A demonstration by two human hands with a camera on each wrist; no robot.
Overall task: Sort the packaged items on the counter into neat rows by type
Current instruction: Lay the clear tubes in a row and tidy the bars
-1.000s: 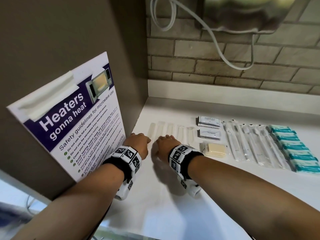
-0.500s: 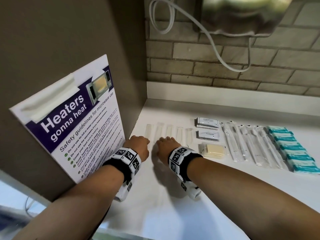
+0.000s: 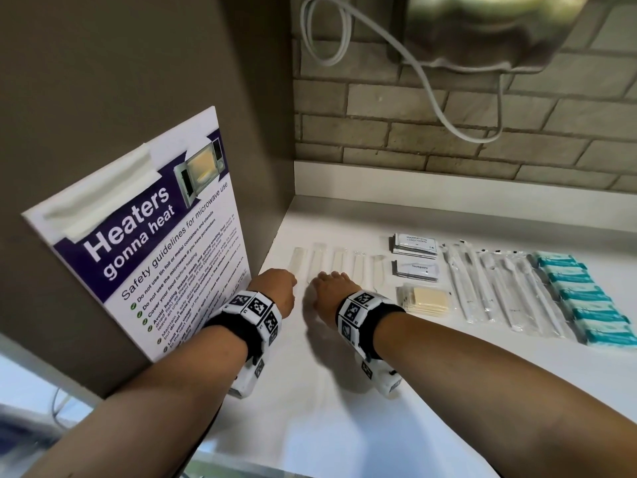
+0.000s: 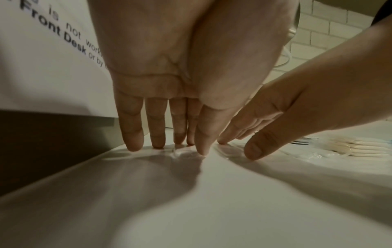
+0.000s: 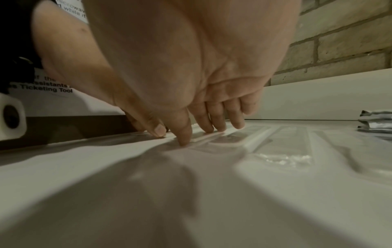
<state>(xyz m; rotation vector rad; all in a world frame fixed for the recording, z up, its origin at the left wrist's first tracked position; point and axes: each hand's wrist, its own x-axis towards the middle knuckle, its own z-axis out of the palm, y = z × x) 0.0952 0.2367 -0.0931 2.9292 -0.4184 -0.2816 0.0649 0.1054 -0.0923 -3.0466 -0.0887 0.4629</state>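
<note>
A row of several clear flat packets (image 3: 337,267) lies on the white counter (image 3: 344,408) at the left. My left hand (image 3: 275,291) rests with straight fingers (image 4: 132,130) on the near end of the leftmost packet. My right hand (image 3: 329,291) presses straight fingertips (image 5: 184,132) on the near ends of the packets (image 5: 280,142) beside it. Further right lie shampoo sachets (image 3: 415,244), toothpaste sachets (image 3: 417,270), cream packets (image 3: 425,300), wrapped toothbrushes (image 3: 499,291) and teal packets (image 3: 582,298), each in its own row or stack.
A microwave safety poster (image 3: 144,243) leans on the brown side panel at the left, close to my left wrist. A brick wall (image 3: 448,132) and a grey cable (image 3: 431,84) stand behind the counter. The counter's near edge runs below my forearms.
Both hands stay on the near ends of the clear packets, barely shifting. The view has tilted a little.
</note>
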